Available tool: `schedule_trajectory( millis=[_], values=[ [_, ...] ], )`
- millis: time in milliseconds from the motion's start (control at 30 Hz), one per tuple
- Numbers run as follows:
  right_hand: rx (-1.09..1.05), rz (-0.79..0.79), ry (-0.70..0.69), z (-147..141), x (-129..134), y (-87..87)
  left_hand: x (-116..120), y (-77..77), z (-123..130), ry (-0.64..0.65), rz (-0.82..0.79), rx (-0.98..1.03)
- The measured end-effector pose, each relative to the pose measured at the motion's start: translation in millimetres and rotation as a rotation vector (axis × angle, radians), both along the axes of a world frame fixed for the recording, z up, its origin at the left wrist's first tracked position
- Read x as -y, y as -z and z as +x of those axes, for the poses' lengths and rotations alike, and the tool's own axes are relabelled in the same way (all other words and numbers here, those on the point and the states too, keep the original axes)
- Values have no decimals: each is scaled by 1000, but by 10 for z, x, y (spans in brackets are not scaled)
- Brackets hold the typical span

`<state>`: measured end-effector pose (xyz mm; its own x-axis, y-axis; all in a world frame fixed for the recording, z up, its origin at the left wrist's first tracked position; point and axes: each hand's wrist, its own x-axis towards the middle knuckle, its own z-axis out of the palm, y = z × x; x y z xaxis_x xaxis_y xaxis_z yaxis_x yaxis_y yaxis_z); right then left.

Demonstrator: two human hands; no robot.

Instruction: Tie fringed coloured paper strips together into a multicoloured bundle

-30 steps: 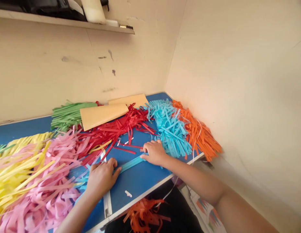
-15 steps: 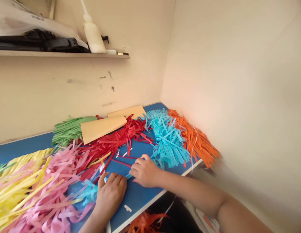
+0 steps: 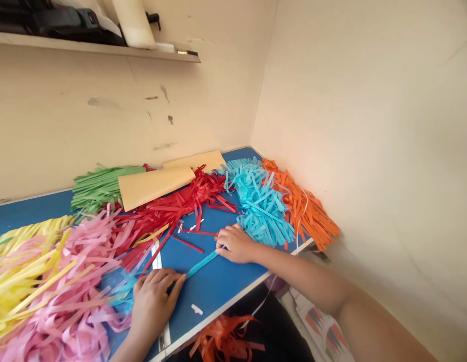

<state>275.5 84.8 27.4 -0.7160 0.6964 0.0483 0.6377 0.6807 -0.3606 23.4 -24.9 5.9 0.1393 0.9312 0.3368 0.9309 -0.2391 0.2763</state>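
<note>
Left of the blue strip [image 3: 202,262], pink fringe [image 3: 84,281] heaps on the surface [image 3: 212,289]. My left hand [image 3: 154,297] pinches the strip's left part, fingers curled in. My 2 hands are farther apart than 0.5 seconds ago, so the strip seems pulled straight. My right hand [image 3: 235,244] pinches its right part, fingers bent; right of the strip lies turquoise fringe [image 3: 258,201].
</note>
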Motion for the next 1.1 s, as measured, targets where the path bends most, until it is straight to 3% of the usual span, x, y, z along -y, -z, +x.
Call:
schedule_trajectory(
  millis=[200,300,433,500,600,767,967,1100],
  values=[
    [38,-29,27,-67,-50,7,-52,-85,64,-25,-88,-80],
    [34,28,45,-46,-28,12,-47,-117,65,-10,-35,-153],
    [-35,289,-223,-20,49,63,-18,-192,118,185,87,-313],
    [-36,394,-325,-41,66,96,-18,-235,184,206,97,-335],
    [20,474,-350,-103,51,109,-49,-266,289,177,133,-311],
    [6,422,-261,-206,76,59,-132,-245,363,187,206,-283],
    [-42,566,-297,-250,189,192,-66,-164,260,242,240,-221],
    [-78,404,-233,-27,62,260,17,14,1,246,162,-134]
  ],
)
